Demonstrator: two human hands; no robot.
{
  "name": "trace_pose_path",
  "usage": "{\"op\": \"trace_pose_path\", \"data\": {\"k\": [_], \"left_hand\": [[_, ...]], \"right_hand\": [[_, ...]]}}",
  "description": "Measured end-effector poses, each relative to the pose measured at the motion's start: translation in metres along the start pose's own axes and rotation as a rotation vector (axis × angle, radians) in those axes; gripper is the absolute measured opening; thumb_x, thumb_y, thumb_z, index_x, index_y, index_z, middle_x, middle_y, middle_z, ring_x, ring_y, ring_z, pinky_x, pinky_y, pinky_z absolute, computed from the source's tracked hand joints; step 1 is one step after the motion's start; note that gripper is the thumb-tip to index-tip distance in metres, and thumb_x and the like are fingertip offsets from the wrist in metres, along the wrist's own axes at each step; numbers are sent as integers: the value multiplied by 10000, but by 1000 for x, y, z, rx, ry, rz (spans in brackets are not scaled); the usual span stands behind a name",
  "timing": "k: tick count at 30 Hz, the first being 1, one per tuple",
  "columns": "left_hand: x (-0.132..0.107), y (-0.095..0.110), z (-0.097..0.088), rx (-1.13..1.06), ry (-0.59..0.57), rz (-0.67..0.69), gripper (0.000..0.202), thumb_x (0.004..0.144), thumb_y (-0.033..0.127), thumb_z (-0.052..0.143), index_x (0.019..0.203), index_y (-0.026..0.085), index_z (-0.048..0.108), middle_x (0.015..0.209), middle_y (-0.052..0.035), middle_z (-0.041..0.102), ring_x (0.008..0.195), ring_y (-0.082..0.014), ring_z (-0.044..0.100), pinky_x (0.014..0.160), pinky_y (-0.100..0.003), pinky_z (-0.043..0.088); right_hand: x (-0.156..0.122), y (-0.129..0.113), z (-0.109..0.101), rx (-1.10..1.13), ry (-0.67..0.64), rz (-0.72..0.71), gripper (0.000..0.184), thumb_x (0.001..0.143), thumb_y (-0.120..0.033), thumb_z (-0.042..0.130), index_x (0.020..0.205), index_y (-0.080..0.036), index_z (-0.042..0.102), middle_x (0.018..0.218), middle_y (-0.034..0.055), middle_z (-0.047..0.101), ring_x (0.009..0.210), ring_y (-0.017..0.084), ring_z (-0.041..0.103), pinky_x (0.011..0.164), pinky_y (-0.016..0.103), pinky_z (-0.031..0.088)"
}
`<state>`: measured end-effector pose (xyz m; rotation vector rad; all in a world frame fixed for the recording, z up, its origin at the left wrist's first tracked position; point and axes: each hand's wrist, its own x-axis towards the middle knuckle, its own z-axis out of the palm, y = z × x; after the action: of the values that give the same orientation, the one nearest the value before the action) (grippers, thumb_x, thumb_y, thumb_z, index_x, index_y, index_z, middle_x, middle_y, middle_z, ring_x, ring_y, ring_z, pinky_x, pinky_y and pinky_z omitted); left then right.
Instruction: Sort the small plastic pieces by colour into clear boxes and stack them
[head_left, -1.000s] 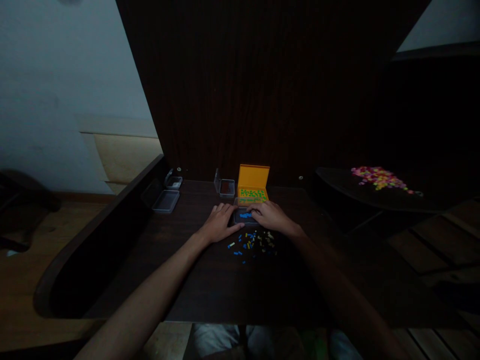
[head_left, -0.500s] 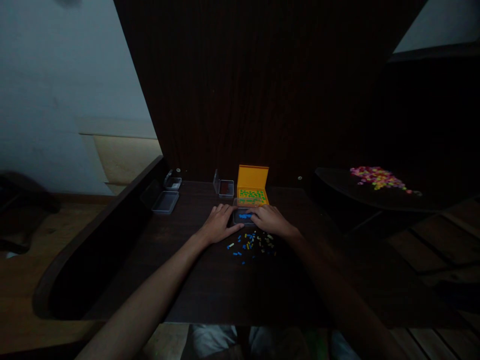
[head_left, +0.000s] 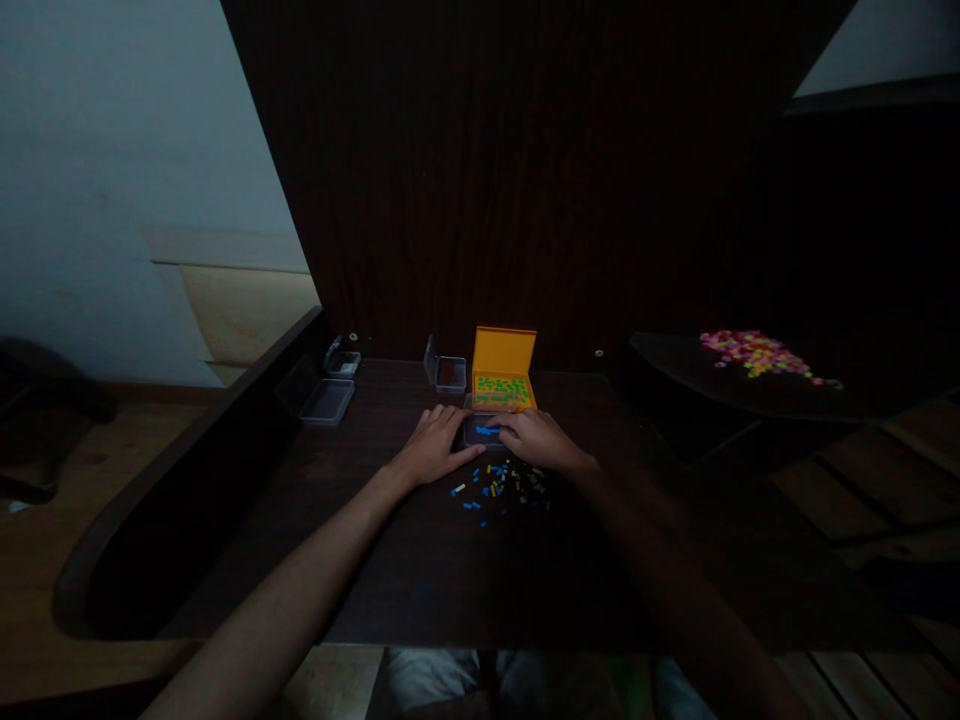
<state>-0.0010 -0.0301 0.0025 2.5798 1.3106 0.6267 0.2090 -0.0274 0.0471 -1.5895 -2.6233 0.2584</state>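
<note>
A small clear plastic box [head_left: 474, 440] with several blue pieces [head_left: 487, 430] in it lies on the dark table between my hands. My left hand [head_left: 435, 445] braces its left side, fingers at the back corner and thumb along the near edge. Over the box's right side reaches my right hand [head_left: 541, 440]. Its index finger stretches in above the blue pieces, with the thumb apart and the other fingers partly hidden. Nothing shows between finger and thumb. Loose blue, yellow and pale pieces [head_left: 495, 488] lie scattered just in front of the box.
Behind the box stands an open yellow case [head_left: 505, 352] holding green pieces [head_left: 501, 388]. Open clear boxes sit to the left: one with dark red contents [head_left: 451, 375], another clear box [head_left: 328, 400], and a smaller box [head_left: 345, 362]. A colourful pile [head_left: 757, 354] lies on the right-hand shelf.
The view has shifted slightly. My right index finger and the blue pieces beneath it have moved a little; the left hand keeps its place at the box.
</note>
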Motion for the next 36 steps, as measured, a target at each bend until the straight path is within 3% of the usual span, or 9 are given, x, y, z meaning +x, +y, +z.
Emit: {"op": "trace_pose_path", "data": {"k": [6,21,25,29,32,36], "left_hand": [[0,-2,3,7,7,-5,519,887,579,491,1250,209,501,1159,-101,582,1047,-293,511,922,-461,409],[0,-1,2,6,2,-3,524,890,573,491,1245,187,502,1158,-109,580,1040,-288,514,923,-454,406],[0,1,-1,7,-9,-16,520,887,572,496,1248,197,502,1161,-109,583,1059,-296,515,931,-460,402],[0,1,-1,6,-10,-20,517,886,575,496,1239,198,509,1154,-109,586,1054,-295,517,926,-459,406],[1,0,0,4,-5,-21,523,883,586,491,1237,201,509,1159,-104,585,1060,-292,515,928,-456,406],[1,-1,1,-7,2,-10,541,887,587,484,1241,180,508,1163,-106,591,1065,-289,513,932,-453,405]], "right_hand": [[6,-3,2,1,-2,-74,390,917,-229,413,1197,-303,673,1207,12,684,1079,213,636,944,335,470],[2,9,-5,33,58,-24,382,888,-230,453,1182,-310,683,1204,8,686,1063,214,634,905,327,477],[-6,17,-8,97,96,-29,324,838,-223,511,1070,-253,734,907,28,739,769,165,643,725,255,462],[-20,25,-7,235,66,-122,256,794,-248,557,942,-185,756,567,-30,574,505,94,465,538,203,338],[-33,29,-5,337,3,-171,248,793,-283,559,881,-156,753,508,-57,474,465,76,368,501,197,283],[-47,33,-2,396,-75,-184,247,789,-306,571,855,-148,749,520,-55,471,471,78,382,508,199,298]]}}
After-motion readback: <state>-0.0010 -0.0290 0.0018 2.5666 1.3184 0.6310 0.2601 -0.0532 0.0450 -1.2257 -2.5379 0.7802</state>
